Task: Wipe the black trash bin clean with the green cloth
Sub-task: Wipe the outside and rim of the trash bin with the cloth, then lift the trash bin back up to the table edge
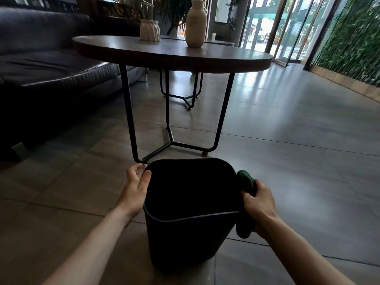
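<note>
Floor (298, 140) first: smooth, glossy tile runs wide and bare to your right and behind the bin, so that is your open room. To the left a dark sofa (41, 64) closes things off, and straight ahead the round tabletop (174, 52) stands on thin black legs (172, 144) whose foot sits just beside the bin's far rim. Two pale vases (195, 23) stand on top, so a knock to those legs could topple them; keep any pull toward you or rightward.

The bin (185, 239) stands upright on the tile between your forearms, mouth open, inside too dark to read. It looks like thin plastic: probably light, a bit flexible at the rim, and likely to skate on this floor under a sideways push. Brace it at the rim, where the wall is stiffest.

Your left hand (136, 183) is at the far-left corner of the rim, fingers loosely spread and curled, touching or just short of it; I cannot tell which, and it is not clamped. Your right hand (260, 204) is closed around the cloth (245, 179), pressing it against the bin's right outer wall just at the rim. The cloth is soft and bunched, drooping below your palm; it should mould to the curved wall.
</note>
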